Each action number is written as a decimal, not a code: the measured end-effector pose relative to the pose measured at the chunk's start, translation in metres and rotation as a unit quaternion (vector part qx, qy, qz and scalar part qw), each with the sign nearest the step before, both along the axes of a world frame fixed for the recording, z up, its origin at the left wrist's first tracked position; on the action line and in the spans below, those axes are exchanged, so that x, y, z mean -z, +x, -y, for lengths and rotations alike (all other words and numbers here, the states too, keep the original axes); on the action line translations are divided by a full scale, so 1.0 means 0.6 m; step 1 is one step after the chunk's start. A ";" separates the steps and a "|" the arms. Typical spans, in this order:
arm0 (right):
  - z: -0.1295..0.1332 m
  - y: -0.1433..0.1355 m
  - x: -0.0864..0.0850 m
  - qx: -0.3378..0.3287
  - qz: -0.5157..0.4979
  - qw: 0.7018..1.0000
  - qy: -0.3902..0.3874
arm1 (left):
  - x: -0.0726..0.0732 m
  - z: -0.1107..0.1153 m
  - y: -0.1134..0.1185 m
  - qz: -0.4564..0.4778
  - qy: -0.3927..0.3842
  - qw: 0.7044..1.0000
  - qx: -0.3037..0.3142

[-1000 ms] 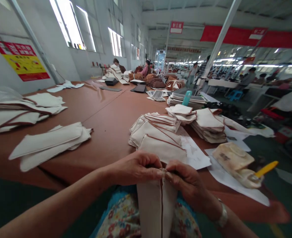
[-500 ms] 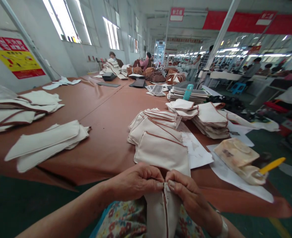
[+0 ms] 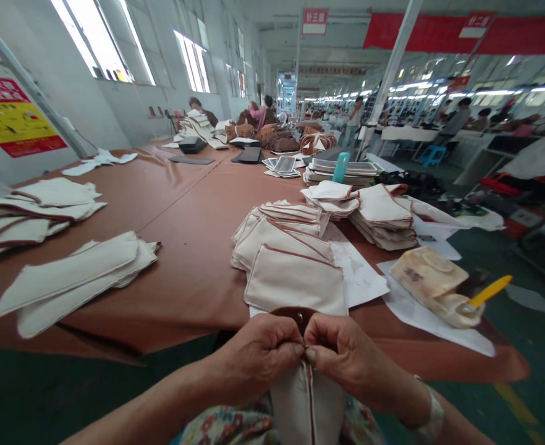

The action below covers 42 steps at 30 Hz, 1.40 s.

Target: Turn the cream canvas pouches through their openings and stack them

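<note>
Over my lap hangs a cream fabric piece (image 3: 288,405) with a dark brown seam running down its middle. My left hand (image 3: 263,355) pinches its upper end between thumb and finger. Thumb and finger of my right hand (image 3: 346,355) are pressed together on the same spot, and the two hands touch. Whether a needle or thread is between the fingertips, I cannot tell. Just beyond the fingers shows a brown flap (image 3: 295,313) with a small metal snap. In front of it, fanned cream pieces with brown edges (image 3: 295,281) lie on the brown-covered table (image 3: 189,247).
More cream pieces lie at left (image 3: 82,272). On the right are a cream stack (image 3: 384,210), a stained container (image 3: 427,278) holding a yellow-handled tool (image 3: 490,292), and white paper (image 3: 462,334). A teal object (image 3: 341,167) stands farther back. Other people work in the distance.
My hands have drawn together at the end of the cream piece. The brown flap with its snap now shows beyond them. The view has shifted slightly to the right.
</note>
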State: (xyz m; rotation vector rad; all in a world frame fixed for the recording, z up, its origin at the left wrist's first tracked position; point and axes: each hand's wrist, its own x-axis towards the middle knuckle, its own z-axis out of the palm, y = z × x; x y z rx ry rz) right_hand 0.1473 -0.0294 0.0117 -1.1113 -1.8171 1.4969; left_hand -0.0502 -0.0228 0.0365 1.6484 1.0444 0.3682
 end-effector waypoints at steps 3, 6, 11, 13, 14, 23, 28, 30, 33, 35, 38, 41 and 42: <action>0.003 0.002 0.002 0.009 0.005 1.000 -0.024 | 0.006 -0.002 -0.004 0.026 -0.031 0.999 0.011; 0.008 0.001 0.004 0.022 -0.002 1.000 -0.023 | 0.008 -0.003 -0.006 0.042 -0.061 0.997 0.019; 0.018 -0.003 0.006 0.047 0.023 0.998 0.021 | 0.015 0.005 0.001 0.014 -0.085 0.996 -0.007; 0.022 -0.005 0.005 0.056 0.041 0.997 0.044 | 0.018 0.008 0.005 0.002 -0.086 0.996 -0.016; 0.024 -0.006 0.005 0.058 0.048 0.995 0.059 | 0.019 0.010 0.007 -0.001 -0.086 0.996 -0.017; 0.034 0.008 0.013 -0.036 -0.009 0.945 0.324 | 0.028 0.022 0.009 0.073 -0.166 0.983 -0.041; 0.035 0.023 0.006 -0.066 0.060 0.902 0.422 | 0.021 0.027 0.013 0.178 -0.282 0.937 -0.100; 0.035 0.027 0.010 -0.071 0.089 0.890 0.442 | 0.019 0.029 0.016 0.204 -0.292 0.928 -0.106; 0.039 0.032 0.021 -0.080 0.101 0.873 0.470 | 0.023 0.031 0.018 0.206 -0.279 0.933 -0.097; 0.045 0.035 0.028 -0.074 0.064 0.884 0.458 | 0.025 0.032 0.016 0.199 -0.259 0.942 -0.076; 0.056 0.039 0.031 -0.019 -0.023 0.953 0.302 | 0.024 0.033 0.009 0.184 -0.210 0.960 -0.037; 0.059 0.041 0.016 0.035 -0.085 0.994 0.052 | 0.018 0.034 0.003 0.177 -0.175 0.969 -0.004; 0.056 0.041 0.008 0.030 -0.089 0.996 0.001 | 0.017 0.034 0.002 0.175 -0.169 0.970 0.004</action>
